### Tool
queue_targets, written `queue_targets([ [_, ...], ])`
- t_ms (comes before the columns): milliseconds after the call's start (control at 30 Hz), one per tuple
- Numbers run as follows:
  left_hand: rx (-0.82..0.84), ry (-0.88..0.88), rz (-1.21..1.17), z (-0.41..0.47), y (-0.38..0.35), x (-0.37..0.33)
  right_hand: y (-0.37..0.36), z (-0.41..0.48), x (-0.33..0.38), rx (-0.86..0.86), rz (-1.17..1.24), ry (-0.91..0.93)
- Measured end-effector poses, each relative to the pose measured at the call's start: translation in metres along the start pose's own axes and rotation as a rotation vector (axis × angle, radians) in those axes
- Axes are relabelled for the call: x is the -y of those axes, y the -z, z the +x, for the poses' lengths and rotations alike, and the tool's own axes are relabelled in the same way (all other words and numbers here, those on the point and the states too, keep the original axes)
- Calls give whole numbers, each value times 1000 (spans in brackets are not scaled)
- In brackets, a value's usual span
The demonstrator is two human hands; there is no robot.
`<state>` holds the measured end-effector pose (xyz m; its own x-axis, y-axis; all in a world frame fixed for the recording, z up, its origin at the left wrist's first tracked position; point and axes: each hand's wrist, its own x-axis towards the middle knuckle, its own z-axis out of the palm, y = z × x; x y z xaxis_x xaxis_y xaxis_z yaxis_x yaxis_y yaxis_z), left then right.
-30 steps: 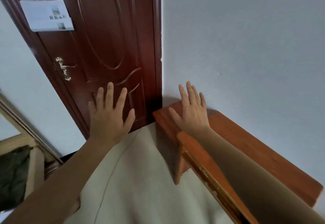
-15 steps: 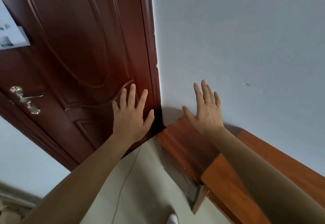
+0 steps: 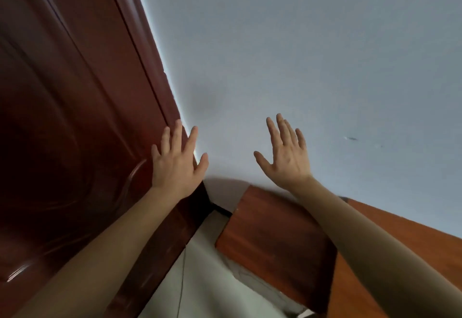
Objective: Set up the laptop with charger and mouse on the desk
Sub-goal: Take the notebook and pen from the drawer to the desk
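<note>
My left hand is raised with fingers spread, back toward me, in front of the door's edge. My right hand is also raised and spread, in front of the pale wall. Both hold nothing. A reddish-brown wooden desk runs along the wall at the lower right, its near end below my right wrist. No laptop, charger or mouse is in view.
A dark red wooden door fills the left side. A pale grey wall fills the upper right. Between door and desk lies a strip of light floor with a thin line running along it.
The view has swung right and closer to the corner. The door handle and the paper on the door have left the frame. Both hands stay raised and spread.
</note>
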<state>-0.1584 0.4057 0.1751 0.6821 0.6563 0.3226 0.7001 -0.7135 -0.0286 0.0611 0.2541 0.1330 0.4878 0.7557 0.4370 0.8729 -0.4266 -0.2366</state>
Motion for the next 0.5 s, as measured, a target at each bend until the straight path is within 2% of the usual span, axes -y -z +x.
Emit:
queue_targets([
  [67, -7, -50, -26, 18, -17, -1, -1, -4, -5, -5, -13, -64],
  [200, 42, -256, -141, 48, -50, -17, 5, -34, -15, -26, -175, -267],
  [300, 105, -400, -225, 47, -70, -27, 9, -76, -2, -18, -214, -517],
  [500, 226, -520, -358, 4, -111, -14, -6, -147, 46, 34, -292, -683],
])
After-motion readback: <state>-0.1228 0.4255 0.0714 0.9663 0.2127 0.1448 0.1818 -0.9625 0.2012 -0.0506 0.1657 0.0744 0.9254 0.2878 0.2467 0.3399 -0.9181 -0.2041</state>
